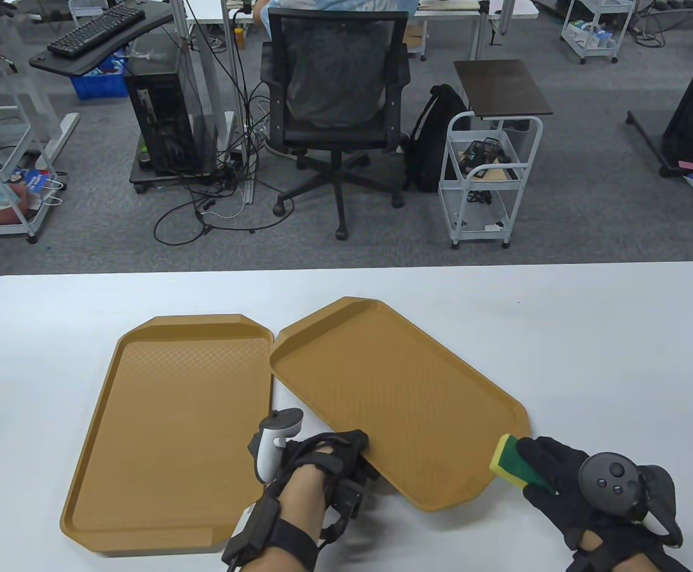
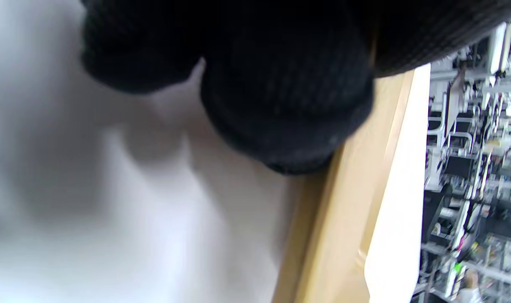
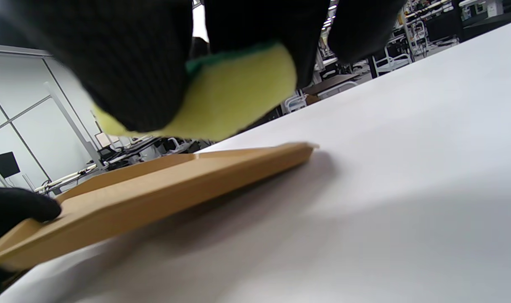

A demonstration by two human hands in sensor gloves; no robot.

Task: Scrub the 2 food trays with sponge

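Two brown food trays lie side by side on the white table. The left tray (image 1: 173, 429) sits square; the right tray (image 1: 394, 399) is turned at an angle. My left hand (image 1: 349, 450) grips the right tray's near-left rim; in the left wrist view its fingers (image 2: 280, 105) curl over the tray edge (image 2: 348, 219). My right hand (image 1: 546, 462) holds a yellow and green sponge (image 1: 508, 460) just off the right tray's near-right corner. In the right wrist view the sponge (image 3: 234, 101) hangs above the table beside the right tray (image 3: 154, 193).
The white table (image 1: 590, 357) reaches to the far edge, with bare surface right of the trays. Beyond it on the floor stand an office chair (image 1: 337, 101), a white cart (image 1: 489, 173) and a backpack (image 1: 432, 140).
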